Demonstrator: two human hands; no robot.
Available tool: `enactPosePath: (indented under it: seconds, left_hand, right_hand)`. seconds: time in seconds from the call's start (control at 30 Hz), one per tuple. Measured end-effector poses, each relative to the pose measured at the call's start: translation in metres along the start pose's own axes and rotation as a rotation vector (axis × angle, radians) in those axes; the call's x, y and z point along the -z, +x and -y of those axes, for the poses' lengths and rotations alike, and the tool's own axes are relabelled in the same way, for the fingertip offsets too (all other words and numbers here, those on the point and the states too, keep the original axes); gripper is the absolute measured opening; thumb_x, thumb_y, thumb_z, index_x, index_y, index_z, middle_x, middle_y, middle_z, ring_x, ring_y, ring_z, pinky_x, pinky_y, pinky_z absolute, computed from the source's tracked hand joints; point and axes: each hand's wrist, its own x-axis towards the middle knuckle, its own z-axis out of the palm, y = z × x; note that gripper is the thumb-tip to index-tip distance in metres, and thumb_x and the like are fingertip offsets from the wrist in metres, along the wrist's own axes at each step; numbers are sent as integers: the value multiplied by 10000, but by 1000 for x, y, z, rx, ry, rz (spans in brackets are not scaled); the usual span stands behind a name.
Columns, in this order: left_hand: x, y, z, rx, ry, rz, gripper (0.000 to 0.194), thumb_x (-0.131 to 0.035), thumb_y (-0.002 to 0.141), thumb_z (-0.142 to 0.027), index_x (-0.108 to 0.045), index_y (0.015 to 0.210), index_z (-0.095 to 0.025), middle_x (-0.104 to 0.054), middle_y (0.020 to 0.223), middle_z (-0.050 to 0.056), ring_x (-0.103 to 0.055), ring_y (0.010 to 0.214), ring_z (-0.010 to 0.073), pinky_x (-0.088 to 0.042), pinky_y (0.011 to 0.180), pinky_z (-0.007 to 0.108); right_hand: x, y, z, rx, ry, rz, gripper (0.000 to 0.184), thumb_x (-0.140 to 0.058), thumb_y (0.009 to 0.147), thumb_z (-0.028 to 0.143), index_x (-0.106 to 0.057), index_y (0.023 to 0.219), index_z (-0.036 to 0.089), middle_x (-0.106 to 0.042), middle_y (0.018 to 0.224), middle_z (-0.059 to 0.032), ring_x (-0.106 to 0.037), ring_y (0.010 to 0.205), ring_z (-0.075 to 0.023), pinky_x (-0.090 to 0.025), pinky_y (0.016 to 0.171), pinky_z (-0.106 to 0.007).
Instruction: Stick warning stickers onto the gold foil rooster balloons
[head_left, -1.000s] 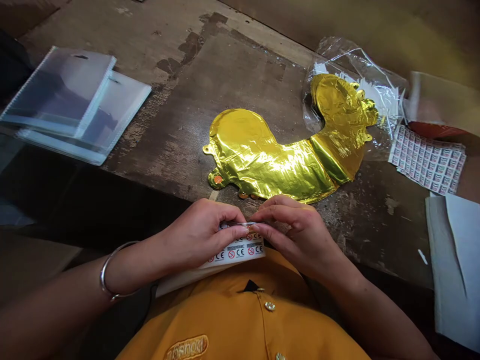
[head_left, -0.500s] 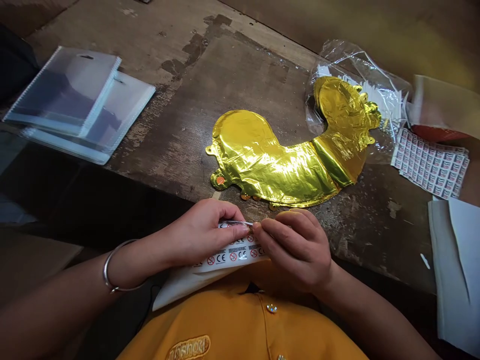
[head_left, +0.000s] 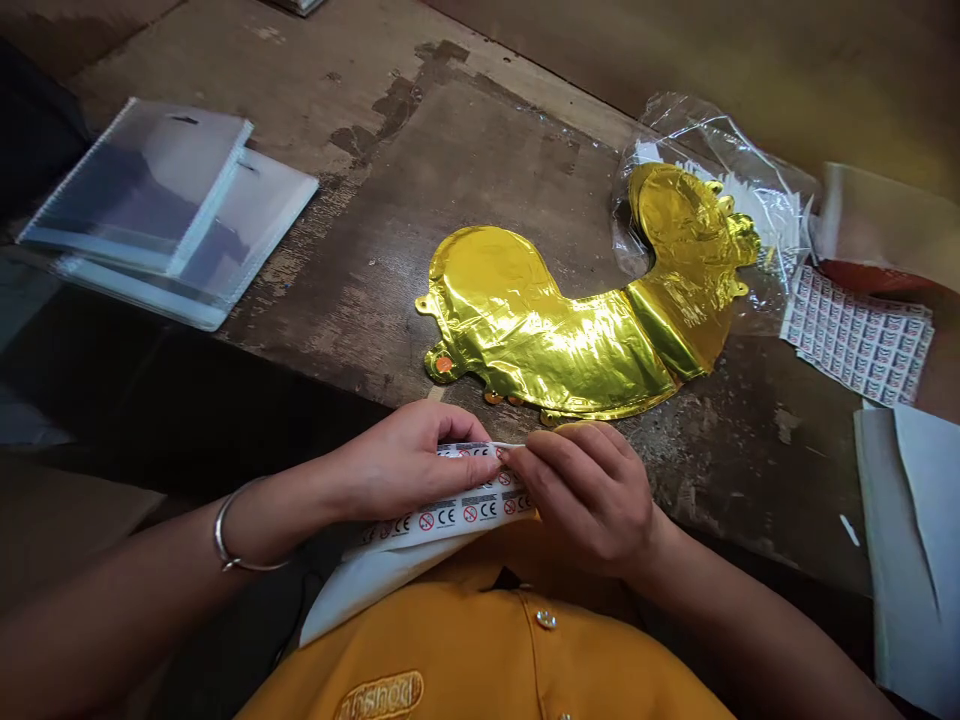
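Note:
A sheet of stickers (head_left: 450, 513) printed with CE marks and red crossed-out circles lies across my lap, its upper edge curled over. My left hand (head_left: 420, 465) pinches that edge from the left, thumb on the printed side. From the right, my right hand (head_left: 589, 490) grips the same edge with thumb and forefinger; its fingertips almost meet my left thumb, and anything small between them is hidden. Just beyond my hands, a gold foil balloon (head_left: 570, 340) lies flat and curved on the table, with small tabs and an orange dot at its near left end.
Clear plastic sleeves (head_left: 150, 190) lie stacked at the left table edge. On the right are a clear bag (head_left: 750, 150) of white pieces, small printed sticker sheets (head_left: 859, 335) and white paper (head_left: 904, 540). The worn wooden table (head_left: 480, 150) has its near edge in front of me.
The folded edge of the sticker sheet has flattened slightly, showing more print near my left thumb. Both hands keep their hold. The view has shifted a little.

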Motion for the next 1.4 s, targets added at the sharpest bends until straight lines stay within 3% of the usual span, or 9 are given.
enactPosePath:
  seconds: [0.17, 0.27, 0.37, 0.47, 0.53, 0.67, 0.8, 1.03, 1.4]
  left_hand:
    - [6, -1, -2, 2, 16, 26, 223, -595, 812, -351, -654, 874, -146, -638, 762, -2, -557, 641, 119, -416, 544, 206]
    - [8, -5, -2, -63, 187, -41, 190, -558, 844, -319, -660, 878, -162, -656, 754, 1, -592, 648, 138, -434, 545, 226]
    - [8, -15, -2, -359, 607, -222, 164, -511, 885, -240, -666, 880, -186, -697, 804, 8, -645, 733, 178, -482, 670, 309]
    - [10, -20, 5, -659, 1053, -471, 193, -472, 923, -179, -649, 848, -168, -721, 1040, 60, -662, 985, 257, -437, 919, 471]
    - [14, -17, 12, -713, 1195, -518, 200, -451, 936, -146, -628, 843, -152, -667, 1216, 99, -590, 1173, 286, -319, 1060, 543]
    - [21, -4, 28, -682, 1217, -413, 166, -441, 924, -113, -599, 889, -151, -595, 1327, 118, -492, 1298, 261, -193, 1150, 554]
    - [24, 1, 35, -663, 1172, -400, 171, -423, 932, -122, -592, 921, -149, -596, 1328, 112, -500, 1292, 244, -223, 1158, 527]
    - [24, 1, 34, -657, 1166, -390, 140, -466, 907, -117, -603, 922, -141, -557, 1362, 141, -496, 1292, 248, -326, 1135, 477]
    - [26, 2, 32, -692, 1097, -402, 139, -484, 881, -88, -615, 926, -107, -560, 1341, 178, -529, 1256, 259, -402, 1113, 407]
  right_hand:
    - [12, 1, 12, -183, 192, 48, 82, -578, 837, 139, -599, 917, 139, -632, 846, -82, -509, 734, -179, -438, 658, -340]
    - [22, 11, 6, -492, 340, -83, 72, -625, 812, 119, -602, 842, 181, -619, 814, -39, -553, 754, -157, -458, 677, -306]
    - [18, 26, -13, -887, 533, -284, 46, -677, 794, 193, -636, 780, 207, -633, 743, -3, -575, 676, -136, -468, 624, -281]
    - [0, 43, -28, -1098, 837, -282, 104, -704, 764, 284, -668, 723, 195, -658, 681, 2, -570, 598, -121, -470, 578, -267]
    - [-15, 52, -31, -1122, 959, -186, 146, -712, 740, 309, -676, 698, 174, -657, 653, -5, -562, 577, -117, -458, 550, -256]
    - [-40, 62, -32, -1138, 878, -127, 176, -689, 742, 330, -681, 700, 159, -633, 615, -2, -524, 536, -107, -433, 521, -249]
    - [-54, 61, -34, -1107, 703, -151, 190, -650, 773, 344, -695, 715, 169, -654, 668, -29, -569, 633, -145, -455, 577, -274]
    - [-57, 66, -29, -1007, 484, -146, 126, -649, 787, 308, -697, 730, 206, -620, 773, -34, -570, 817, -192, -458, 712, -333]
    - [-70, 65, -28, -979, 473, -128, 112, -651, 795, 278, -675, 719, 201, -597, 766, -19, -554, 809, -184, -439, 740, -348]
